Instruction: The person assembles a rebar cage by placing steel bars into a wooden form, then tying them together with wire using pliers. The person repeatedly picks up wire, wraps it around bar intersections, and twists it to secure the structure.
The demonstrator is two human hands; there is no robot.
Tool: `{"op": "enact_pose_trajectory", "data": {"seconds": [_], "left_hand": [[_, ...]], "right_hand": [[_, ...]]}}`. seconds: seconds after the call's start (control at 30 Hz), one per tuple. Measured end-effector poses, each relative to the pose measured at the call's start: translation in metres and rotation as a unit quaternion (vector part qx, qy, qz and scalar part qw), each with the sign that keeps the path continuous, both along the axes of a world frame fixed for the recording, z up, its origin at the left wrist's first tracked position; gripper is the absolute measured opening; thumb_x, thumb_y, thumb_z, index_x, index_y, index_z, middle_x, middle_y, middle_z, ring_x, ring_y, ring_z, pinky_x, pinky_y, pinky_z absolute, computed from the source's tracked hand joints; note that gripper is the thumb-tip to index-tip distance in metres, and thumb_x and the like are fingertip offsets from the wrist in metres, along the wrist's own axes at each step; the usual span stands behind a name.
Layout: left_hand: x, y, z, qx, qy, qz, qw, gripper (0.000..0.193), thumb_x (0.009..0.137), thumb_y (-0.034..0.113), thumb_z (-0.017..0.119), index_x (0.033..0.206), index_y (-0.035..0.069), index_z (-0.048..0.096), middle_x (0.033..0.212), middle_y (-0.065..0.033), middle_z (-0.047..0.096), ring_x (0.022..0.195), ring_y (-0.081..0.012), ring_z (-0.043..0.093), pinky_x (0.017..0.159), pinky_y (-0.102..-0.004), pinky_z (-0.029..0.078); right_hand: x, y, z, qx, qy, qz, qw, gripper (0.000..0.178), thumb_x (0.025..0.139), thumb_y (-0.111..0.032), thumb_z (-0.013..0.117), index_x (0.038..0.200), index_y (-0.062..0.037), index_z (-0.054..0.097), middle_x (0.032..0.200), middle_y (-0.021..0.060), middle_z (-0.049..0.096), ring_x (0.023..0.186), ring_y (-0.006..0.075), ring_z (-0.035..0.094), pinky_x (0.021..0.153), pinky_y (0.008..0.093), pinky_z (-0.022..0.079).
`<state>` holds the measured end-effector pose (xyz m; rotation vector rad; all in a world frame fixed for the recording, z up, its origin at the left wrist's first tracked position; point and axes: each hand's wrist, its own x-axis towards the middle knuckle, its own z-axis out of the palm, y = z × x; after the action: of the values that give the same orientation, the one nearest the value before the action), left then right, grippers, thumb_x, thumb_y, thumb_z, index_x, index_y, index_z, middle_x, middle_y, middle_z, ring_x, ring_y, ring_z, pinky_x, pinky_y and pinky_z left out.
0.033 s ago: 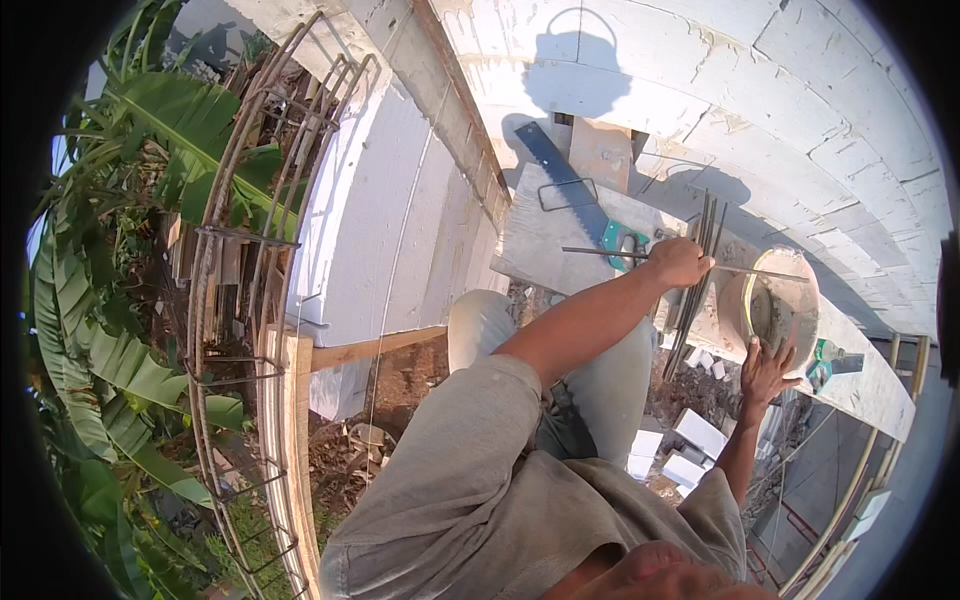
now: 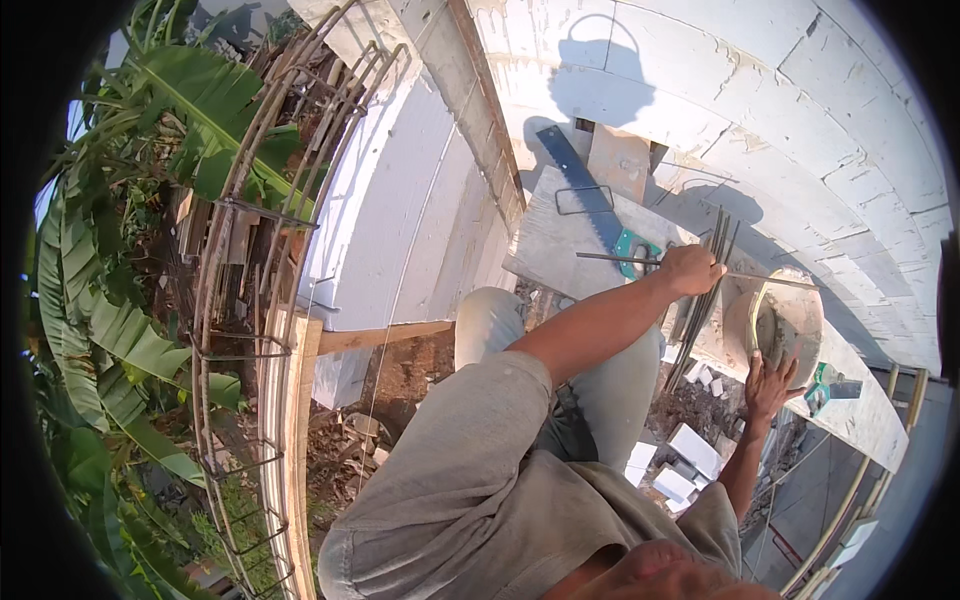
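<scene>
**One rod [image 2: 615, 257] in your left hand [image 2: 693, 270], and a bucket [image 2: 808, 330] at your right hand [image 2: 768, 388]**

Your left hand is closed around the thin rod, which lies almost level across the view, above the bench [image 2: 545, 235]. The rod's left part passes in front of the green handle of the saw [image 2: 580, 190]; its right end appears across the far side of the bucket. Whether it touches the bucket, I cannot tell. Just beside your left grip, a bundle of rods [image 2: 690, 335] goes across the bench and comes out past its near edge.

Your right hand is not closed: its fingers are spread and rest against the near side of the bucket, which stands on the bench with its mouth toward you. To the right of this hand there is a second tool [image 2: 820, 388], smaller, also with a green handle.

The saw lies on the bench with its blade pointing away from you, and a bent wire loop [image 2: 559, 203] lies over the blade. Below the bench, near your knee, several white blocks [image 2: 695, 452] are on the ground. A pale wall [image 2: 750, 60] rises behind the bench, and at your far left stands a cage of bars [image 2: 203, 310].
</scene>
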<state>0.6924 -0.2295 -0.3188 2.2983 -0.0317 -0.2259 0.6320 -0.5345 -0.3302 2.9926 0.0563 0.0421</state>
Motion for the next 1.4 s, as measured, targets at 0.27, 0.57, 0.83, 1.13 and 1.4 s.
{"op": "enact_pose_trajectory", "data": {"seconds": [0.27, 0.57, 0.83, 1.13, 1.4], "left_hand": [[-0.051, 0.085, 0.074, -0.091, -0.153, 0.272, 0.946, 0.044, 0.093, 0.041, 0.054, 0.073, 0.002, 0.058, 0.079, -0.0167, 0.055, 0.075, -0.039, 0.058, 0.07, -0.0476, 0.047], [-0.218, 0.184, 0.161, 0.083, -0.19, 0.483, 0.851, 0.022, 0.092, 0.022, 0.058, 0.089, 0.001, 0.065, 0.084, -0.0179, 0.058, 0.072, -0.0397, 0.061, 0.064, -0.0476, 0.048], [-0.321, 0.21, 0.173, 0.156, -0.169, 0.602, 0.765, 0.021, 0.091, 0.018, 0.06, 0.105, 0.003, 0.067, 0.093, -0.0199, 0.063, 0.08, -0.0397, 0.063, 0.07, -0.0448, 0.05], [-0.487, 0.121, 0.169, 0.12, -0.065, 0.718, 0.683, 0.025, 0.089, 0.023, 0.067, 0.099, 0.001, 0.068, 0.087, -0.0158, 0.068, 0.077, -0.0269, 0.065, 0.072, -0.0368, 0.05], [-0.561, 0.081, 0.188, 0.063, 0.005, 0.803, 0.592, 0.026, 0.088, 0.029, 0.07, 0.091, 0.004, 0.068, 0.07, -0.0029, 0.063, 0.065, -0.0077, 0.053, 0.059, -0.024, 0.041]], "right_hand": [[0.058, 0.077, 0.05, 0.26, -0.197, 0.056, 0.944, 0.046, 0.092, -0.036, 0.059, 0.117, 0.0028, 0.058, 0.131, 0.0229, 0.048, 0.122, 0.0385, 0.045, 0.101, 0.0473, 0.037], [0.005, 0.412, 0.135, 0.691, 0.27, 0.273, 0.613, 0.052, 0.1, -0.04, 0.047, 0.132, 0.0009, 0.05, 0.113, 0.0101, 0.063, 0.097, 0.0145, 0.062, 0.071, 0.0251, 0.048], [-0.08, 0.553, 0.152, 0.728, 0.502, 0.262, 0.386, 0.02, 0.098, -0.023, 0.053, 0.1, -0.0033, 0.055, 0.08, 0.0096, 0.065, 0.058, 0.0094, 0.054, 0.05, 0.0227, 0.038], [-0.168, 0.532, 0.141, 0.607, 0.644, 0.28, 0.371, 0.022, 0.1, -0.025, 0.049, 0.1, -0.0026, 0.05, 0.086, 0.0118, 0.065, 0.065, 0.014, 0.062, 0.058, 0.0269, 0.051], [-0.262, 0.519, 0.157, 0.531, 0.713, 0.319, 0.328, 0.024, 0.102, -0.018, 0.042, 0.105, 0.0051, 0.048, 0.088, 0.0145, 0.063, 0.065, 0.0172, 0.065, 0.056, 0.0276, 0.057]]}}
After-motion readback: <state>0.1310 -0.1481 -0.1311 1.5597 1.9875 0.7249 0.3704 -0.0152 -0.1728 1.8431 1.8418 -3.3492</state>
